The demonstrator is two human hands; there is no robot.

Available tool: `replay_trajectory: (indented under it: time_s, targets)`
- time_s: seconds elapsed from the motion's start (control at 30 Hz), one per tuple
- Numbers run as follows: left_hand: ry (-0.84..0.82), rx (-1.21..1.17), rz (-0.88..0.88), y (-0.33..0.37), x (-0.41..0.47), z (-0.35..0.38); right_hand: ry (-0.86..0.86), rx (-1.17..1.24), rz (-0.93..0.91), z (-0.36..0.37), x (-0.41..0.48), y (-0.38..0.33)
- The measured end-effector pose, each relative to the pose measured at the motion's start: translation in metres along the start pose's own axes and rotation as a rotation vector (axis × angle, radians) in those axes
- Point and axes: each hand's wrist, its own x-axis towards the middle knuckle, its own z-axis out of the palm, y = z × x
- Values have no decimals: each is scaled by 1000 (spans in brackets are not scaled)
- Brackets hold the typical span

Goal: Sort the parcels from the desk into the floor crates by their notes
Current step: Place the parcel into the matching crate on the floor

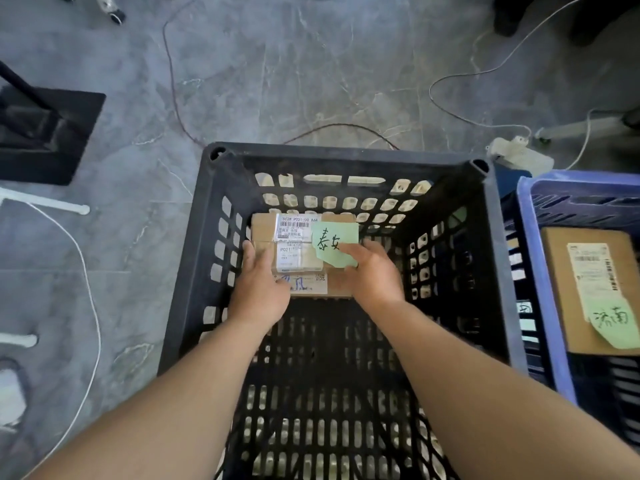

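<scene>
Your left hand (258, 292) grips the parcel (294, 249) by its left edge. Your right hand (372, 275) grips its right edge, thumb on the green note (334, 237). The parcel sits mid-frame, low inside the black crate (346, 155), near the far wall. It looks like a stiff, probably light cardboard box with a slick taped top, so hold the edges, never the loose note.

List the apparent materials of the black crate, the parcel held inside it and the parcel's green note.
The black crate looks like matt moulded plastic, given its perforated lattice walls and corner sockets. The parcel is probably brown cardboard, with white printed paper labels. The green note seems to be thin paper, handwritten in dark ink.
</scene>
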Motion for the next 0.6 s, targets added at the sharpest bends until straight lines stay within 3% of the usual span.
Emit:
replay_trajectory:
  time_s: [0.17, 0.6]
  targets:
    - [-1, 87, 5, 11, -21, -20, -31, -220, -13, -31, -28, -16]
    - [47, 406, 382, 94, -174, -87, 78, -370, -120, -156, -180, -52]
